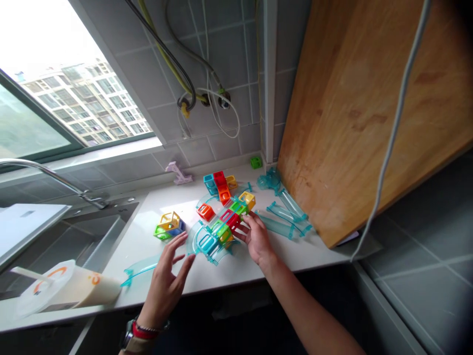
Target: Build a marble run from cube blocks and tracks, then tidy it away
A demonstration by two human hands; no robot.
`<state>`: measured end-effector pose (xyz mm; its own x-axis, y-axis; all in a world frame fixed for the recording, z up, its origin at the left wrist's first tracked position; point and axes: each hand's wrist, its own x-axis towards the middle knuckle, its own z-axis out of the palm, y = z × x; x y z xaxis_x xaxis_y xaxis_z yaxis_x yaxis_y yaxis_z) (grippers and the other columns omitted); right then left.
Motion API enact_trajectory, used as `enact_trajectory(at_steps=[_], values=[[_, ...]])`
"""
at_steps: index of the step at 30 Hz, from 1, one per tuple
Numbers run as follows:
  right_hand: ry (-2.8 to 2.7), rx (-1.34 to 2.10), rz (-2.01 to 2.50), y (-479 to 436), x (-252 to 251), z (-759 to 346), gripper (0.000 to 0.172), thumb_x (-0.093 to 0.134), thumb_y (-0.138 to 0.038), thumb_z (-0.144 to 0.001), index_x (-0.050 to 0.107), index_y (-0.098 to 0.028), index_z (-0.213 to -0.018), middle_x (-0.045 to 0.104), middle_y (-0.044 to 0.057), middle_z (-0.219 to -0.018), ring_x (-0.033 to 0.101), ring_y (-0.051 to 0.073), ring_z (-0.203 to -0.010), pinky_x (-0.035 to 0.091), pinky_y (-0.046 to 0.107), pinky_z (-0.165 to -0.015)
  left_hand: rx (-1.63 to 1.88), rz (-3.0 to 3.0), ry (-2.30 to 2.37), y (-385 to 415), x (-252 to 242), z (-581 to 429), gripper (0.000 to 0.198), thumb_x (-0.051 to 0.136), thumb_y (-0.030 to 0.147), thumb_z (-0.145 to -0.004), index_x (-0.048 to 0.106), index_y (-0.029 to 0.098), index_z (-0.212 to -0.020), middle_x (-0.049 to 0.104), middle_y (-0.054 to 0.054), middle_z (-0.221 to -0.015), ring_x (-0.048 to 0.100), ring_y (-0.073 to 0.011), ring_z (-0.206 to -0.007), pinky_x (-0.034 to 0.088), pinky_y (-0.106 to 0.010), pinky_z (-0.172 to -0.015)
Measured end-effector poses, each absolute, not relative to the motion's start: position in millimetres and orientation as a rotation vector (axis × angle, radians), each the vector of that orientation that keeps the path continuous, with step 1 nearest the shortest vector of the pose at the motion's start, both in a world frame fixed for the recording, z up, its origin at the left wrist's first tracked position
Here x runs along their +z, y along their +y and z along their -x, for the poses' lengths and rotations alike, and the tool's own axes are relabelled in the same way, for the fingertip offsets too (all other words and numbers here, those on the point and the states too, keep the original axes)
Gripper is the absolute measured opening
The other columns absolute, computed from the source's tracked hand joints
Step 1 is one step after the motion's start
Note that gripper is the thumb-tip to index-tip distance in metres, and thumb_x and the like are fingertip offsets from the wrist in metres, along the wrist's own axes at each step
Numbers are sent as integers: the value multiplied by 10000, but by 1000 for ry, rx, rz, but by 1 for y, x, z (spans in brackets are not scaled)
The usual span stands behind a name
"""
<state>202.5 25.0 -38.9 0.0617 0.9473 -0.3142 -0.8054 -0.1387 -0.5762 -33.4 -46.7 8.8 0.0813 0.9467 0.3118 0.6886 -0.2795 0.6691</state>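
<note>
Extending diagonally, the multicolored block assembly (229, 218) is positioned over the white countertop (135, 241). The right hand (257, 240) is curled at its right side, thumb and fingers gripping the blocks. The left hand (167, 276) is spread open, holding nothing, near the turquoise end; contact cannot be determined. A red-orange block (206, 212) lies just behind. A yellow, green and blue cluster (170, 225) stands farther left; turquoise track pieces (278, 225) lie right.
</note>
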Motion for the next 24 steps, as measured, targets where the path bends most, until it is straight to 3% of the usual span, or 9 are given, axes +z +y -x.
enact_trajectory(at_steps=[3, 6, 11, 14, 17, 20, 24], values=[[-220, 1537, 771, 25, -39, -203, 385, 800, -300, -718, 604, -266, -1048, 758, -9, -914, 748, 206, -775, 639, 342, -660, 979, -2050, 1850, -43, 14, 57, 356, 538, 438, -1008, 623, 266, -1308, 700, -88, -1246, 710, -247, -1050, 627, -335, -747], [-237, 1549, 764, 23, -38, -203, 372, 804, -300, -725, 602, -264, -1036, 759, -6, -911, 748, 210, -774, 639, 346, -661, 889, -2123, 2003, -41, 20, 86, 314, 514, 452, -1009, 674, 276, -1215, 738, -57, -1157, 727, -228, -949, 608, -319, -705], [-249, 1562, 757, 21, -37, -204, 366, 801, -292, -725, 596, -260, -1027, 767, -2, -899, 751, 209, -761, 641, 354, -676, 838, -2128, 2123, -22, 29, 123, 364, 576, 479, -954, 659, 273, -1242, 734, -66, -1191, 731, -255, -1001, 614, -361, -789], [-256, 1563, 752, 21, -38, -204, 390, 809, -295, -717, 589, -267, -1037, 770, -6, -902, 756, 212, -759, 643, 363, -686, 800, -2145, 2130, 9, 30, 137, 653, 650, 495, -876, 504, 217, -1449, 637, -145, -1396, 679, -323, -1177, 580, -471, -950], [-255, 1559, 749, 21, -39, -203, 395, 820, -291, -711, 586, -277, -1029, 769, -14, -918, 757, 211, -770, 640, 359, -685, 674, -2220, 1939, 46, 27, 145, 936, 729, 506, -785, 343, 144, -1557, 503, -229, -1532, 550, -373, -1368, 447, -546, -1129], [-259, 1558, 742, 21, -40, -203, 384, 823, -292, -712, 588, -284, -1016, 767, -19, -941, 757, 215, -797, 644, 371, -700, 575, -2216, 1763, 74, 21, 146, 927, 742, 499, -776, 353, 177, -1553, 550, -208, -1502, 553, -362, -1369, 407, -556, -1153], [-263, 1563, 747, 22, -42, -204, 385, 831, -305, -709, 592, -280, -1010, 760, -20, -945, 754, 216, -805, 644, 377, -708, 564, -2170, 1701, 91, 11, 147, 690, 725, 513, -801, 533, 213, -1392, 714, -138, -1271, 708, -309, -1134, 532, -480, -1011]])
